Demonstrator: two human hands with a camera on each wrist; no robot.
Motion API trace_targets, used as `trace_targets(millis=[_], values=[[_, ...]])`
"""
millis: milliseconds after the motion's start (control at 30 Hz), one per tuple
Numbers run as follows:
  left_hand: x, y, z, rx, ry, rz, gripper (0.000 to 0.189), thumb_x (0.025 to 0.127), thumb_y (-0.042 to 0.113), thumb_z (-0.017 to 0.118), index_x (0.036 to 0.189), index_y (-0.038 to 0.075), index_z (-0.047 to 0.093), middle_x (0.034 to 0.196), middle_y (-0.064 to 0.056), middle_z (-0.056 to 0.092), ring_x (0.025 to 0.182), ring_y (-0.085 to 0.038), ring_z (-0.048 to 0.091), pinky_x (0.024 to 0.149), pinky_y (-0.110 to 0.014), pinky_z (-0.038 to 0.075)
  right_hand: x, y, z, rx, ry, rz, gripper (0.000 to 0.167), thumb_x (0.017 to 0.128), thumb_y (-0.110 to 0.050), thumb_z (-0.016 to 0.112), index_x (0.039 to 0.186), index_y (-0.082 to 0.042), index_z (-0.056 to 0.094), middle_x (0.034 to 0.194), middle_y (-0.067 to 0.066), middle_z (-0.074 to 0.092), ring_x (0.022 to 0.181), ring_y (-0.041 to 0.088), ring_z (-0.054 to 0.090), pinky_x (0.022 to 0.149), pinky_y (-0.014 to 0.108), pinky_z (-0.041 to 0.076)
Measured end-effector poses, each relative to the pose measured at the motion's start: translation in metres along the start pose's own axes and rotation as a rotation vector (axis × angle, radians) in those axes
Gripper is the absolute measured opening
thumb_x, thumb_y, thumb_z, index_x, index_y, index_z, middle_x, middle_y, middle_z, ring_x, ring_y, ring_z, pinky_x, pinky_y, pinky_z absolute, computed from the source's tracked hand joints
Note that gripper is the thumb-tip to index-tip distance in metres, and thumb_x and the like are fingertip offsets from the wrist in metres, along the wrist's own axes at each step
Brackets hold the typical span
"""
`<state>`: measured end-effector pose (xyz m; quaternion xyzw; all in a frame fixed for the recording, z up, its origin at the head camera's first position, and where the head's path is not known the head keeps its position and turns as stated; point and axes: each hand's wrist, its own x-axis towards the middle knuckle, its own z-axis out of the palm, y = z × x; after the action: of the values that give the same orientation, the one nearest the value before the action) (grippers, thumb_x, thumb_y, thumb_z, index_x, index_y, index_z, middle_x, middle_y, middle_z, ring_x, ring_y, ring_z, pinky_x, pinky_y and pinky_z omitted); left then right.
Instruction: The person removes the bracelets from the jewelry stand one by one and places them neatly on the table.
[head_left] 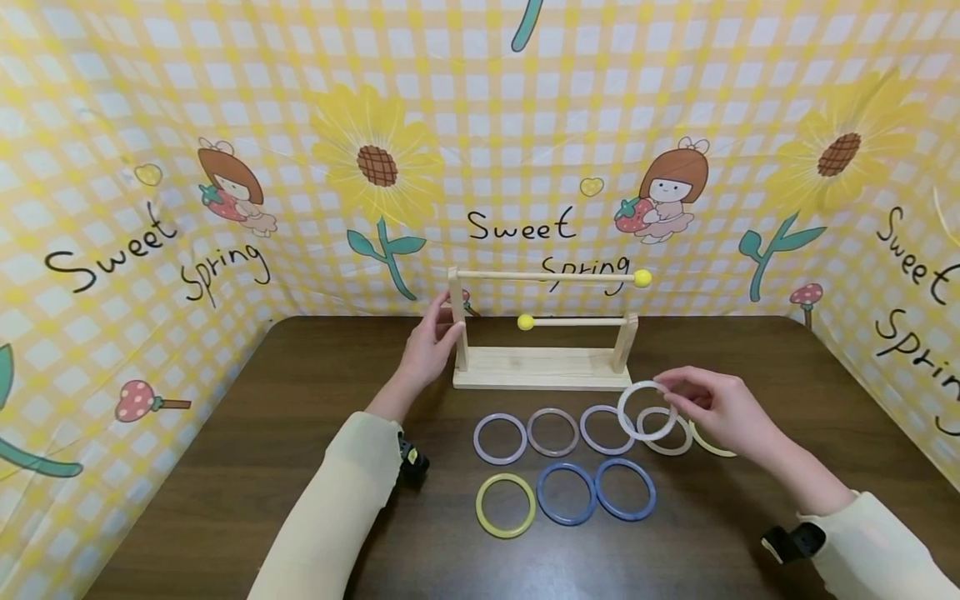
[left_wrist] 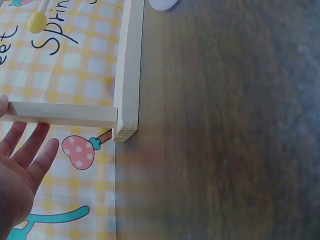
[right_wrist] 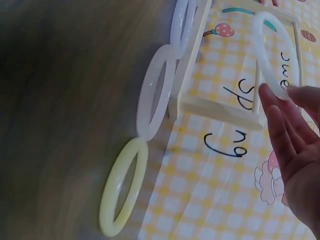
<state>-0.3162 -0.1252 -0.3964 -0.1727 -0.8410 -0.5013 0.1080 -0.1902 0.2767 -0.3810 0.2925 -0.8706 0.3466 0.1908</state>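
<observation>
A wooden stand (head_left: 540, 367) has a post at each end; a rod with a yellow ball tip runs inward from each post. My left hand (head_left: 427, 350) holds its left post (left_wrist: 65, 112), thumb on one side and fingers on the other. Between thumb and fingertips, my right hand (head_left: 723, 408) pinches a white ring (head_left: 621, 412), raised above the table just in front of the stand's right end. In the right wrist view the white ring (right_wrist: 260, 45) stands tilted, clear of the rods. Both rods carry no rings.
Behind the front row lie a lavender ring (head_left: 477, 439), a pinkish ring (head_left: 553, 411), another lavender ring (head_left: 584, 429), a pale ring (head_left: 666, 452) and a pale yellow ring (right_wrist: 107, 200). Nearer are a yellow ring (head_left: 479, 506) and two blue rings (head_left: 540, 493). A checked cloth (head_left: 480, 150) hangs behind.
</observation>
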Motion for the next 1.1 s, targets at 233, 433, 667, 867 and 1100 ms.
trace_targets(millis=[233,433,667,867,1100], values=[[-0.001,0.002,-0.001,0.006,-0.002,-0.013,0.051,0.101,0.018,0.055,0.147,0.022,0.035,0.127,-0.015,0.056,0.113,-0.036,0.058,0.093,-0.051,0.047,-0.016,0.005,-0.010,0.035,-0.146,0.011,0.025,0.084,0.008,0.070,0.103,-0.008,0.069,0.090,-0.001,0.069,0.068,0.009,0.064,0.054,0.022,0.048],[-0.001,0.002,-0.001,0.001,-0.006,-0.012,0.053,0.101,0.016,0.055,0.149,0.020,0.033,0.129,-0.017,0.055,0.115,-0.037,0.057,0.095,-0.052,0.046,-0.026,0.008,-0.023,0.004,-0.199,0.051,0.027,0.084,0.008,0.069,0.101,-0.013,0.069,0.087,-0.005,0.068,0.063,0.003,0.057,0.048,0.022,0.043],[0.000,0.001,-0.001,0.001,-0.002,0.002,0.053,0.101,0.016,0.055,0.149,0.018,0.033,0.127,-0.018,0.055,0.115,-0.037,0.057,0.095,-0.051,0.046,-0.034,0.010,-0.028,0.013,-0.242,0.110,0.021,0.086,0.003,0.070,0.100,-0.013,0.069,0.084,-0.003,0.068,0.059,0.004,0.055,0.047,0.023,0.044],[0.000,0.001,-0.001,-0.004,-0.003,0.002,0.053,0.100,0.013,0.055,0.148,0.019,0.033,0.127,-0.018,0.055,0.115,-0.038,0.057,0.095,-0.052,0.046,-0.039,0.014,-0.026,0.045,-0.292,0.091,0.016,0.086,0.001,0.070,0.097,-0.011,0.069,0.083,-0.003,0.068,0.059,0.001,0.053,0.049,0.022,0.044],[0.000,0.001,-0.001,-0.011,-0.005,0.004,0.052,0.101,0.015,0.055,0.148,0.019,0.034,0.128,-0.018,0.055,0.114,-0.038,0.057,0.094,-0.052,0.046,-0.044,0.018,-0.023,0.039,-0.325,0.083,0.015,0.086,-0.002,0.072,0.095,-0.014,0.069,0.080,-0.007,0.067,0.056,-0.002,0.047,0.048,0.021,0.041]])
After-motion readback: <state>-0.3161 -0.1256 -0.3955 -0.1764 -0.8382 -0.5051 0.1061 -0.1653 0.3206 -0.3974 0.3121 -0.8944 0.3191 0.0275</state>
